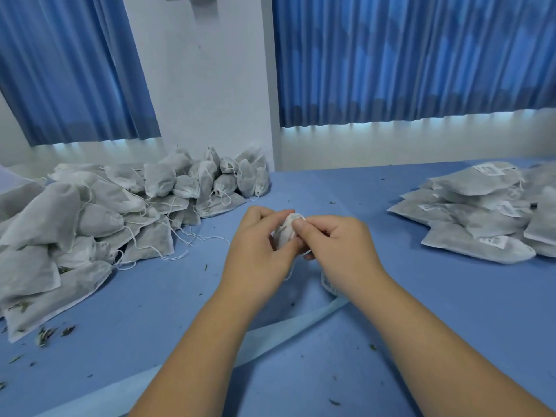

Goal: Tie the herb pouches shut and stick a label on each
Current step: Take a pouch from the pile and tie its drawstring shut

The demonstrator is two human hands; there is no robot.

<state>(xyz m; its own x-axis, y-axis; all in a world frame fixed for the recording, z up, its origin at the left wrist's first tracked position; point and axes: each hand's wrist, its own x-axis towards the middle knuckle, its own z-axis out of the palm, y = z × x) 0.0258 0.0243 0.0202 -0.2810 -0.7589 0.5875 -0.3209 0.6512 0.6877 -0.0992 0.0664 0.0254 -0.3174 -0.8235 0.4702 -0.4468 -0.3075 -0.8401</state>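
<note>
a blue table (pixel 421 341) stands before blue curtains (pixel 406 55). above it the left hand (pixel 258 248) and the right hand (pixel 337 245) meet, with 1 herb pouch (pixel 284 233) between their fingers; both hands are curled and pinch its gathered neck. a thin string (pixel 289 273) hangs below the fingers. left of the fingers lies the untied heap (pixel 105 212), right of them the labelled stack (pixel 481 224), and under the right wrist a label strip (pixel 329 285). the risk, i think: the thin string may slip from the fingertips, so the knot would be loose and herbs could spill.
</note>
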